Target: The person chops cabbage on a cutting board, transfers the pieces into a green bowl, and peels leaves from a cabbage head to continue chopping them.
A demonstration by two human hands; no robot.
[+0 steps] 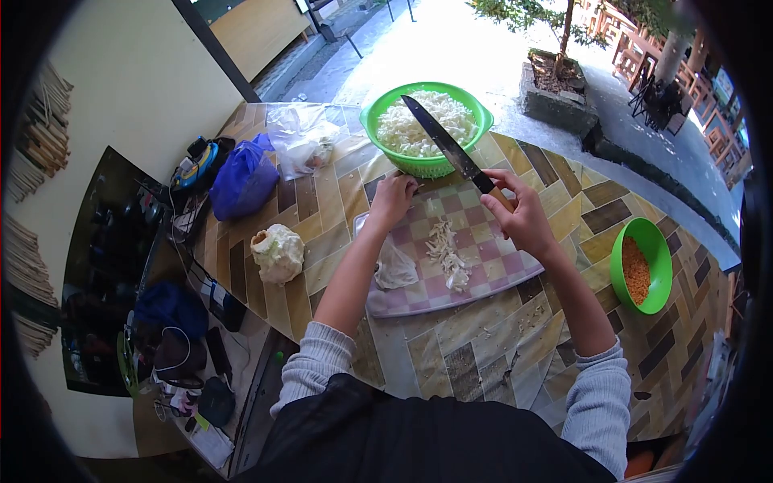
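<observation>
My right hand (522,216) grips the wooden handle of a kitchen knife (447,143), its dark blade slanting up and left past the front of a green colander (374,137). White shredded pieces (427,121) fill the colander. At the far left edge of a checkered cutting board (499,278), my left hand (392,199) has its fingers pinched together; whatever is between them is too small to make out. A small pile of white shreds (447,256) lies on the board between my forearms. Beside it is a pale, thin translucent piece (395,266).
Left of the board sits a whitish, lumpy root or cabbage-like chunk (278,253). Behind it are a blue plastic bag (244,181) and a clear plastic bag (299,141). A green bowl (662,270) with orange shreds stands at the right on the patterned tablecloth (435,354).
</observation>
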